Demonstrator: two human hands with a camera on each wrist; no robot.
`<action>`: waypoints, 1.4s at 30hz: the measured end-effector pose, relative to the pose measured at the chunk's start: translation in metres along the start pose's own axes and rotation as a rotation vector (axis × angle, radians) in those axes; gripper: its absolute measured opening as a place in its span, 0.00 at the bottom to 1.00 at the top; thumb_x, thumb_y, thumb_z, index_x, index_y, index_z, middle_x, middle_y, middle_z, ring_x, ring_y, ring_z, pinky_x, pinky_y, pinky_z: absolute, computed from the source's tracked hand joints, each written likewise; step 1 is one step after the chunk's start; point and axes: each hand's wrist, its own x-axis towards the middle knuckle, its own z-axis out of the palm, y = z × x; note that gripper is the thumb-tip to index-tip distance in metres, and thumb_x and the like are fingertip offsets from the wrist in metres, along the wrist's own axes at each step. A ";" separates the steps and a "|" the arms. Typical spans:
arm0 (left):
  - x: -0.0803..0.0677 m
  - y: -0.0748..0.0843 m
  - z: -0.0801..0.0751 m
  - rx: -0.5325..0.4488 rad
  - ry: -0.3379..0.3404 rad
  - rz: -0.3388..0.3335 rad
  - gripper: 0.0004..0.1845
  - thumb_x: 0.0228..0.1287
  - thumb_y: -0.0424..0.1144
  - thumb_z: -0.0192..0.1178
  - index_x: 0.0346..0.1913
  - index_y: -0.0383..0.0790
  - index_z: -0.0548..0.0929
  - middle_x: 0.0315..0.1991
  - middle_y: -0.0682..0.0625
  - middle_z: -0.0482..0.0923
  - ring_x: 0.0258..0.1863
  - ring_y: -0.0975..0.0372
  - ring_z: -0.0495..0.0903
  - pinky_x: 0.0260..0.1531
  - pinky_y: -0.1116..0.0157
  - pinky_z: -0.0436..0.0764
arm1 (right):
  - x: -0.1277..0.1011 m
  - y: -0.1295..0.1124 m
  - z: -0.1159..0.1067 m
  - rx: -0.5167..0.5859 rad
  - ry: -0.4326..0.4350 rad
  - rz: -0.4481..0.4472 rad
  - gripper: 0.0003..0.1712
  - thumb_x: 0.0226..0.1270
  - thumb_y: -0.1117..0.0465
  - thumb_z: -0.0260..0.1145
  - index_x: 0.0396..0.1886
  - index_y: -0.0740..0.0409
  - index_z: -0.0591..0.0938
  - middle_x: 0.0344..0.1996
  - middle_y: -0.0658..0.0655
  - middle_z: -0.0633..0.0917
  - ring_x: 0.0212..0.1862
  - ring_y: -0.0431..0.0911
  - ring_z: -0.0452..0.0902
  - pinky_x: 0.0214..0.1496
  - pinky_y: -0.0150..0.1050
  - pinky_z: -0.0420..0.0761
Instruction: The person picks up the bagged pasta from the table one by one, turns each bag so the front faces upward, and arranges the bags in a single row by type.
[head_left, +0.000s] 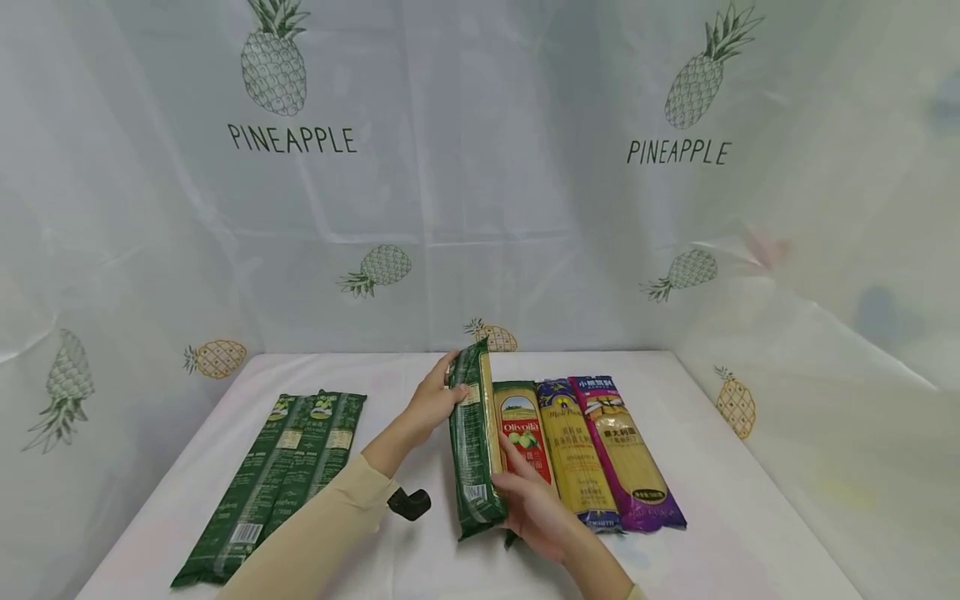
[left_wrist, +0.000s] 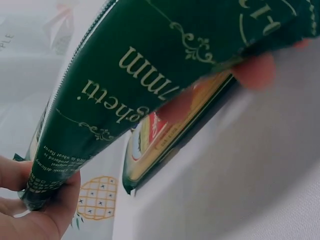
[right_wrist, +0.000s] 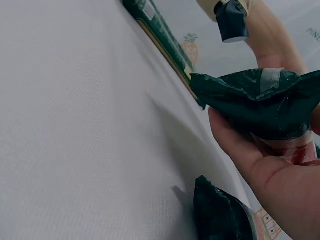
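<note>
Green film wraps the spaghetti pack (head_left: 474,442) that both hands hold tilted on its long edge at the middle of the white table (head_left: 750,517). The left hand (head_left: 435,400) curls its fingers round the pack's far end, at about 12 o'clock of the pack, thumb on the near face. The right hand (head_left: 536,508) grips the near end at about 6 o'clock, palm under the crimped seal, fingers reaching up the pack's right side. In the right wrist view that seal (right_wrist: 255,100) sits bunched against the palm. At 3 o'clock of the held pack, touching it, lies a red-label pack (head_left: 522,433), then a yellow pack (head_left: 573,454) and a purple pack (head_left: 626,454), all side by side and flat. Well apart at 9 o'clock lie two more green packs (head_left: 277,475), overlapping and slanted. A black wrist camera (head_left: 408,503) shows by the beige sleeve (head_left: 315,533). Behind hangs a pale curtain (head_left: 480,192) printed with pineapples.
</note>
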 end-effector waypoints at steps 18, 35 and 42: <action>-0.005 0.005 -0.002 0.133 -0.044 -0.008 0.39 0.84 0.54 0.51 0.88 0.53 0.49 0.82 0.33 0.57 0.79 0.35 0.60 0.70 0.31 0.65 | 0.004 0.003 0.008 -0.326 0.192 -0.135 0.51 0.79 0.55 0.68 0.90 0.39 0.48 0.74 0.68 0.72 0.60 0.50 0.78 0.52 0.47 0.86; -0.003 0.002 0.002 0.299 0.010 0.144 0.52 0.75 0.58 0.65 0.88 0.43 0.47 0.79 0.30 0.62 0.76 0.34 0.65 0.68 0.31 0.69 | 0.008 0.006 0.018 -0.389 0.252 -0.180 0.52 0.77 0.61 0.70 0.89 0.45 0.50 0.71 0.67 0.75 0.60 0.49 0.80 0.60 0.43 0.84; -0.003 0.004 0.004 0.259 0.013 0.140 0.46 0.77 0.51 0.65 0.88 0.51 0.50 0.80 0.34 0.63 0.77 0.36 0.65 0.69 0.31 0.67 | 0.007 0.003 0.020 -0.398 0.252 -0.173 0.52 0.76 0.58 0.71 0.89 0.45 0.51 0.69 0.65 0.78 0.57 0.48 0.81 0.58 0.41 0.85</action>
